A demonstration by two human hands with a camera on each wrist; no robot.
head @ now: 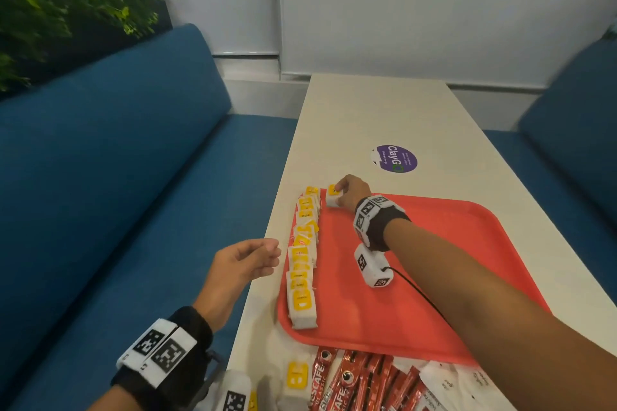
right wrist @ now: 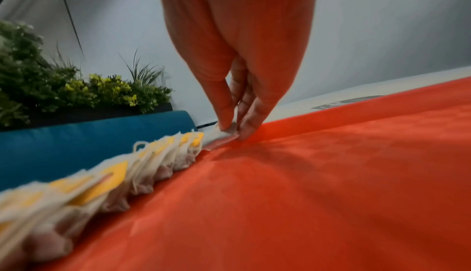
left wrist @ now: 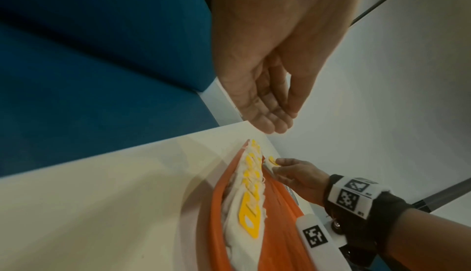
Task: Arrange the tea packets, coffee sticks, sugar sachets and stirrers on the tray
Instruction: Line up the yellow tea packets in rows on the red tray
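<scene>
Between right hand (head: 350, 192) fingertips (right wrist: 248, 132): tea packet (head: 333, 196) pinched, probably starting a second row beside row (head: 302, 264); left hand (head: 242, 264) relaxed, empty.

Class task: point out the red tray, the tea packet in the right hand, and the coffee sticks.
red tray (head: 417, 277), head view, bare floor of the tray.
tea packet (head: 333, 197), head view, its white body below the yellow tag.
coffee sticks (head: 364, 384), head view, middle of the red pile.

Head view looks down over both arms; each wrist view looks close along its fingers; all share the tray (head: 434, 294) edge by the right hand's (head: 350, 192) pinch.
</scene>
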